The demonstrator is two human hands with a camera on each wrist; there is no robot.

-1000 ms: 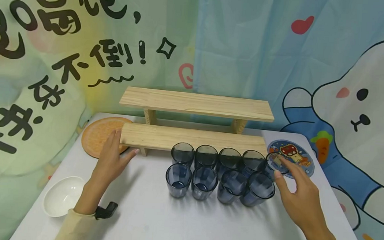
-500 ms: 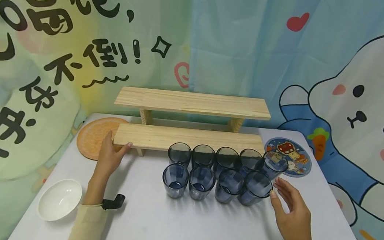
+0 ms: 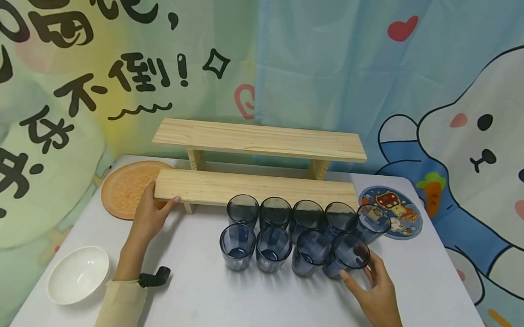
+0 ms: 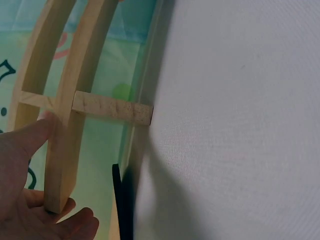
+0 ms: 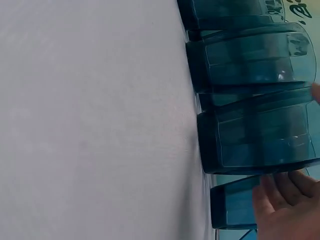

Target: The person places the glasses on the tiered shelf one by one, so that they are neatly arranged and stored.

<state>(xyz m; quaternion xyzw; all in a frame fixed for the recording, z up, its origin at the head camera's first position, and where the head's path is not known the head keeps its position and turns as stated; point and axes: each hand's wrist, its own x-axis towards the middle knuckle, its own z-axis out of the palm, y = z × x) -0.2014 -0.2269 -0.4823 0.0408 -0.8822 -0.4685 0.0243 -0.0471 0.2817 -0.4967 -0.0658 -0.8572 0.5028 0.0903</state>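
A two-tier wooden shelf [image 3: 256, 189] stands at the back of the table. My left hand [image 3: 148, 221] holds the left end of its lower board, thumb along the front edge; the left wrist view has the fingers curled around the board's end [image 4: 62, 170]. Several tinted blue-grey drinking glasses stand upright in two rows before the shelf's right half. At the front row's right end, my right hand [image 3: 377, 300] grips a drinking glass [image 3: 348, 254], thumb at its front and fingers at its right side. The same glass [image 5: 260, 135] fills the middle right of the right wrist view.
A white bowl [image 3: 78, 276] sits at the table's left. An orange round mat [image 3: 127, 188] lies beside the shelf's left end, and a blue patterned round mat [image 3: 409, 212] lies behind the rightmost back glass [image 3: 373, 223]. A printed curtain [image 3: 313, 61] hangs behind.
My left hand has closed onto the lower board's end. My right hand has moved from the back row's rightmost glass down and left to the front row's rightmost glass. The view has shifted slightly.
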